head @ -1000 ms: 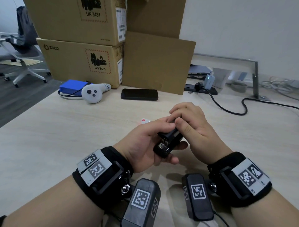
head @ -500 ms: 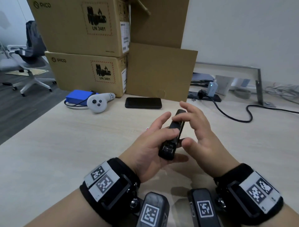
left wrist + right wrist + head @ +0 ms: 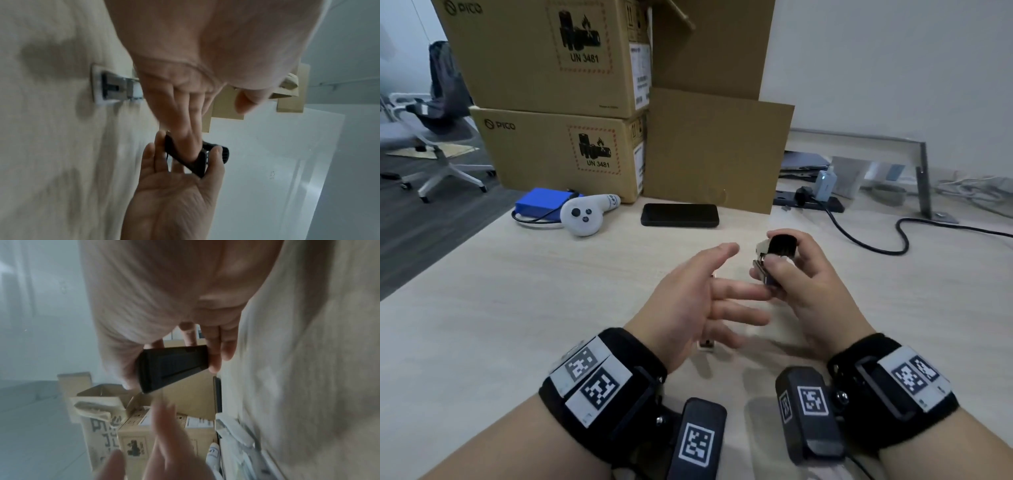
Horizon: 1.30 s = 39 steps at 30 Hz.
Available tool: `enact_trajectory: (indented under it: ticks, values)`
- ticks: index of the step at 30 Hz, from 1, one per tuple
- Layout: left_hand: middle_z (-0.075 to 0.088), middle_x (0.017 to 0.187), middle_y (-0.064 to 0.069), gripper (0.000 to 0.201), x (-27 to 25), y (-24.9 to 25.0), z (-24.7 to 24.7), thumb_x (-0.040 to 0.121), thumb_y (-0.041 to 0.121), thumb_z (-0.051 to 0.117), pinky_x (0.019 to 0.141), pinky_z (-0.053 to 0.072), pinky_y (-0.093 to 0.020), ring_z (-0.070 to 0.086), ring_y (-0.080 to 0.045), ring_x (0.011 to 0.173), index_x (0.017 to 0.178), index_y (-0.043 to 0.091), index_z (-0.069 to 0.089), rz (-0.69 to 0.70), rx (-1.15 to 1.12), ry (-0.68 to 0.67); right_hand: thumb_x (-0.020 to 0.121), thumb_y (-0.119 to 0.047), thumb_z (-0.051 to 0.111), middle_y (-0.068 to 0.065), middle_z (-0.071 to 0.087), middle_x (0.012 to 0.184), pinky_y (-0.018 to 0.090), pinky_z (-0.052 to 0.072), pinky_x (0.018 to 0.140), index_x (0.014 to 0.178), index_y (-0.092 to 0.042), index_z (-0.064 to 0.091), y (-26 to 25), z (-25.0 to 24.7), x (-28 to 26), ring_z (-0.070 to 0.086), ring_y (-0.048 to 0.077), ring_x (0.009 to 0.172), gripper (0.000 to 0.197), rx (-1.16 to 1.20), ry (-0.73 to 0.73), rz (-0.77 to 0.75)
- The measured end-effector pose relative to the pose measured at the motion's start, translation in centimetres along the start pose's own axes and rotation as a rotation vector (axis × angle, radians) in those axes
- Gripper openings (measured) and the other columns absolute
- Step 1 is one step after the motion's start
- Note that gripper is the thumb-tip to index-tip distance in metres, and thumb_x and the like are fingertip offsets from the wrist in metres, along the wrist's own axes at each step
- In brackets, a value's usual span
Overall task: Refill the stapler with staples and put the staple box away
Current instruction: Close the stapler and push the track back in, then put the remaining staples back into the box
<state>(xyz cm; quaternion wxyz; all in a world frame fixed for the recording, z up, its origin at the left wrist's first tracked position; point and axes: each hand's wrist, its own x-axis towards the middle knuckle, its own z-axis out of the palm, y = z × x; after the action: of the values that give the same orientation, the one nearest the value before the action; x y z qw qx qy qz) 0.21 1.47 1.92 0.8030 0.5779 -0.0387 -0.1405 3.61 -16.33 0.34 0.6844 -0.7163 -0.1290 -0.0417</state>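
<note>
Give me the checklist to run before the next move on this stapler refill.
1. Stapler secured: ok. The right hand grips the stapler above the table.
2. Left hand free: ok. The left hand is open and holds nothing.
3. Stapler opened: ok. The left wrist view shows its top spread from the base.
4. Staples within reach: ok. The staple box lies on the table beneath the left hand.
5. Staples already loaded: cannot tell, too blurred.
</note>
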Motion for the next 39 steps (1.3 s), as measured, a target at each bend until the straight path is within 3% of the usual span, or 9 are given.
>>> enact_trajectory:
  ticks: [2, 4, 7, 11, 17, 24, 31, 35, 39]
  values:
    - [0.074, 0.072, -0.002, 0.024, 0.4, -0.2, -0.7, 0.102, 0.028, 0.052, 0.042, 0.041, -0.023, 0.063, -0.015, 0.053, 0.122, 0.024, 0.065, 0.132, 0.190, 0.243, 0.080, -0.044, 0.071, -0.001, 0.069, 0.103, 0.039, 0.057, 0.083, 0.100, -0.038, 0.066, 0.4, -0.3, 0.4, 0.072, 0.031, 0.089, 0.022, -0.022, 0.054, 0.030]
    - [0.069, 0.070, 0.006, 0.018, 0.8, -0.3, -1.5, 0.095, 0.018, 0.059, 0.050, 0.044, -0.020, 0.057, -0.006, 0.055, 0.103, 0.024, 0.074, 0.251, 0.378, 0.417, 0.086, -0.042, 0.073, 0.000, 0.069, 0.104, 0.036, 0.058, 0.084, 0.101, -0.039, 0.064, 0.6, -0.7, 0.6, 0.073, 0.016, 0.079, 0.018, -0.133, 0.057, 0.033]
    - [0.069, 0.089, 0.009, 0.013, 1.2, -0.6, -2.4, 0.087, 0.024, 0.064, 0.072, 0.058, -0.034, 0.062, -0.007, 0.073, 0.093, 0.032, 0.073, 0.224, 0.589, 0.507, 0.092, -0.032, 0.070, 0.004, 0.061, 0.120, 0.009, 0.049, 0.066, 0.107, -0.034, 0.063, 0.3, -0.9, 0.6, 0.070, -0.001, 0.063, 0.016, -0.304, 0.056, 0.039]
    - [0.060, 0.123, 0.011, 0.044, 1.3, -0.8, -2.5, 0.075, 0.053, 0.063, 0.101, 0.049, -0.049, 0.061, -0.016, 0.113, 0.118, 0.045, 0.063, 0.033, 0.855, 0.465, 0.099, -0.028, 0.061, 0.002, 0.043, 0.131, -0.002, 0.042, 0.063, 0.116, -0.025, 0.057, 0.4, -0.8, 0.7, 0.068, -0.008, 0.065, 0.018, -0.435, -0.004, 0.057]
    - [0.035, 0.159, 0.006, 0.079, 1.2, -0.4, -2.6, 0.084, 0.052, 0.065, 0.111, 0.029, -0.046, 0.032, -0.025, 0.144, 0.155, 0.042, 0.031, -0.094, 1.139, 0.409, 0.103, -0.035, 0.048, -0.002, 0.043, 0.132, 0.005, 0.039, 0.077, 0.128, -0.026, 0.048, 0.7, -1.5, 1.2, 0.061, -0.005, 0.083, 0.026, -0.607, -0.026, 0.044]
    - [0.033, 0.163, 0.009, 0.065, 1.3, -0.5, -2.5, 0.096, 0.035, 0.048, 0.114, 0.024, -0.046, 0.029, -0.025, 0.146, 0.157, 0.042, 0.027, -0.104, 1.170, 0.390, 0.101, -0.047, 0.045, -0.017, 0.046, 0.133, 0.047, 0.039, 0.112, 0.128, -0.048, 0.043, 1.8, -2.5, 1.5, 0.053, 0.017, 0.121, 0.027, -0.707, 0.018, 0.078]
    - [0.035, 0.164, 0.010, 0.057, 1.5, -0.5, -2.8, 0.102, 0.024, 0.038, 0.118, 0.023, -0.043, 0.030, -0.025, 0.147, 0.156, 0.043, 0.033, -0.065, 1.112, 0.398, 0.104, -0.036, 0.047, -0.022, 0.047, 0.126, 0.050, 0.036, 0.112, 0.137, -0.043, 0.042, 1.6, -2.7, 1.6, 0.053, 0.017, 0.120, 0.035, -0.808, 0.060, 0.146]
    - [0.039, 0.162, 0.007, 0.059, 1.8, -1.0, -3.4, 0.101, 0.016, 0.040, 0.118, 0.029, -0.048, 0.039, -0.025, 0.143, 0.155, 0.040, 0.037, -0.030, 1.074, 0.435, 0.103, -0.028, 0.051, -0.016, 0.044, 0.136, 0.030, 0.035, 0.105, 0.147, -0.032, 0.043, 1.6, -2.9, 1.8, 0.048, 0.011, 0.122, 0.045, -0.755, 0.063, 0.165]
    - [0.044, 0.158, 0.007, 0.056, 2.2, -1.4, -3.8, 0.100, 0.019, 0.045, 0.115, 0.035, -0.049, 0.047, -0.024, 0.137, 0.152, 0.041, 0.042, 0.008, 1.026, 0.453, 0.095, -0.029, 0.061, -0.008, 0.043, 0.150, 0.045, 0.034, 0.116, 0.133, -0.035, 0.058, 1.2, -2.9, 1.7, 0.043, 0.020, 0.138, 0.038, -0.811, 0.213, 0.039]
